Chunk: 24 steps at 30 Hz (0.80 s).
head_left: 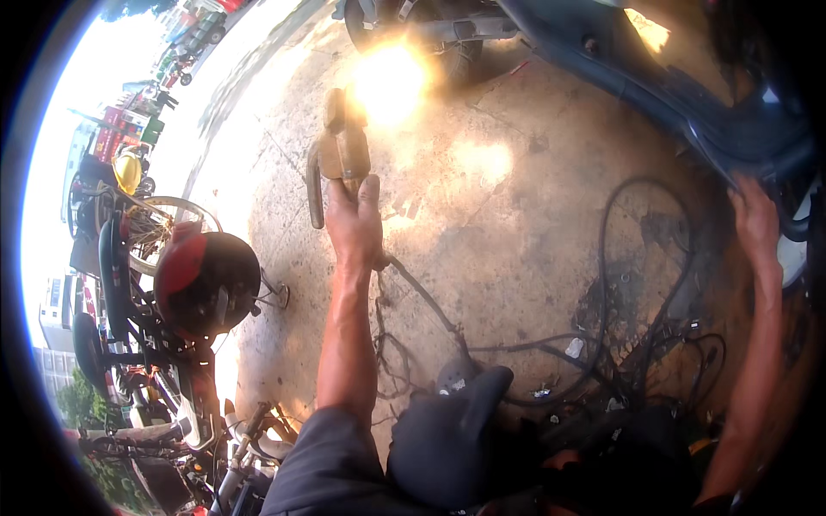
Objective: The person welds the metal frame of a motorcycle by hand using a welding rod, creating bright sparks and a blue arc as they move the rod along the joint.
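My left hand [354,228] is closed round a brown, dusty hand tool [348,155], held out over the concrete floor. The tool has a blocky body and a curved bar down its left side; its exact kind is unclear. Beside its far end a bright orange glare [391,82] washes out what lies behind. From below the hand a cable [422,294] trails to the floor. At the far right my right hand [757,215] has its fingers against the lower edge of a long blue-grey vehicle body [628,73], seemingly gripping it.
A black cable [605,249] loops over stained concrete at right, among small scraps. Left stand parked motorbikes [112,301], with a red-and-black helmet [206,282] and a yellow helmet [127,172]. A wheel [463,60] shows at the top. Dark cloth [452,434] fills the lower middle.
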### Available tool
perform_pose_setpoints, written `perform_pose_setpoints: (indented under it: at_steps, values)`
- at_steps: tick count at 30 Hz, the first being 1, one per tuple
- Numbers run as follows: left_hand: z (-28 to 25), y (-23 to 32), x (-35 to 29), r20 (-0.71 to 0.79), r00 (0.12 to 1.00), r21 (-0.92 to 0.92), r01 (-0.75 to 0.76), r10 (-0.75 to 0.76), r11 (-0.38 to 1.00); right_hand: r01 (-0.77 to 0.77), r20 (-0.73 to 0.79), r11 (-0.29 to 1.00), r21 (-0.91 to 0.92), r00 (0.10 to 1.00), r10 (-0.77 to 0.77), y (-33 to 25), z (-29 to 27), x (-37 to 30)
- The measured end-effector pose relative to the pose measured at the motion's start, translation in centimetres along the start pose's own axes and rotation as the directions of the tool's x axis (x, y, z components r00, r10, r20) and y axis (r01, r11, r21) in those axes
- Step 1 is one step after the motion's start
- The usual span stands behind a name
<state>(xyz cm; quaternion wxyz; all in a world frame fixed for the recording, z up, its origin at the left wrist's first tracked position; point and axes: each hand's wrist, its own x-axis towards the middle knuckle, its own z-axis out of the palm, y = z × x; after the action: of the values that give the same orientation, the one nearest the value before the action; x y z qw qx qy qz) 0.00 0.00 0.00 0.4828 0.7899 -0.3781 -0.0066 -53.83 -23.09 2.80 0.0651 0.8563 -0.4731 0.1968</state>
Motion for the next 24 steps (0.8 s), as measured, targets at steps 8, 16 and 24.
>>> perform_pose_setpoints:
  at_steps: [8, 16, 24]
  values:
    - [0.0, 3.4, -4.2, 0.195, 0.966, -0.202, 0.208, -0.169, 0.957, 0.015, -0.043, 0.999, -0.046, 0.999, -0.017, 0.7, -1.0, -1.3]
    - [2.0, 4.5, -12.1, 0.618, 0.784, -0.503, 0.335, 0.061, 0.796, -0.028, 0.003, 0.994, -0.109, 1.0, 0.028, -2.7, -0.2, 0.8]
    - [9.5, 9.4, -15.3, 0.629, 0.651, -0.553, -0.009, 0.425, 0.833, -0.066, 0.068, 0.991, -0.12, 0.995, 0.074, -1.4, -0.9, 0.2]
